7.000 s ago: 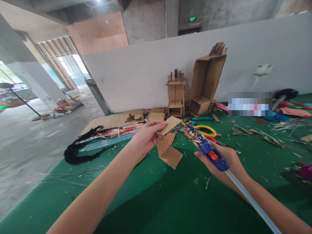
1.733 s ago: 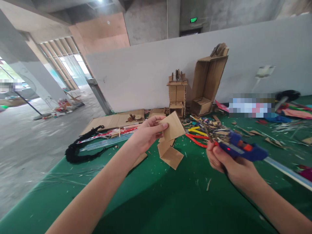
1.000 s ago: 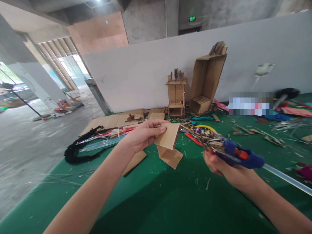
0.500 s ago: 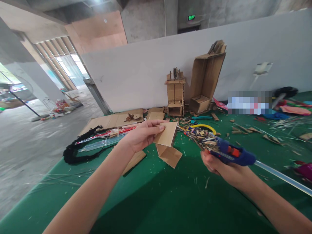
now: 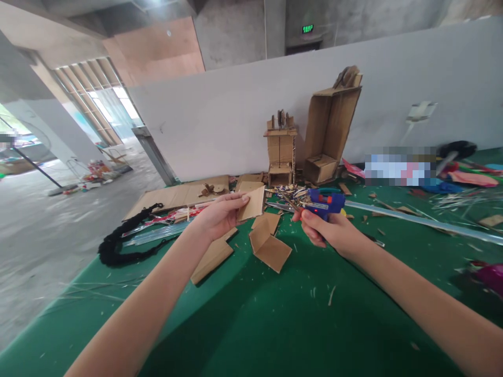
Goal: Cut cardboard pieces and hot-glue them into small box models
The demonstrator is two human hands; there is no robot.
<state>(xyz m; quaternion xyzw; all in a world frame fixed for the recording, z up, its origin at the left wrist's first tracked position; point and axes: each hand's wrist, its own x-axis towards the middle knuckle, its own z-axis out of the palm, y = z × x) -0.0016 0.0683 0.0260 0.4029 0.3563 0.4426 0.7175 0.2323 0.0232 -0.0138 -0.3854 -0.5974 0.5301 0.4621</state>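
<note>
Between thumb and fingers, my left hand (image 5: 223,213) pinches a small flat cardboard piece (image 5: 253,202), held tilted above the table. My right hand (image 5: 320,228) is wrapped round a blue hot glue gun (image 5: 324,203) with an orange part on top. A long clear glue stick (image 5: 412,219) sticks out of its back end. Scraps cling around the gun's front, and its nozzle points left at the edge of the held cardboard; whether they touch I cannot tell. Below lies a folded cardboard piece (image 5: 273,251), and to its left a flat cardboard piece (image 5: 214,259).
Against the white partition (image 5: 220,120) stand a small cardboard tower (image 5: 281,149) and a taller open cardboard box (image 5: 332,125). Black yarn (image 5: 112,246) and clear glue sticks (image 5: 157,232) lie at left. Plastic strips and cardboard scraps litter the green table (image 5: 298,324) at right.
The glue gun has swung left and level, its nozzle along the cardboard's edge. My left hand has shifted left and turned the cardboard more edge-on, uncovering more of the folded piece below.
</note>
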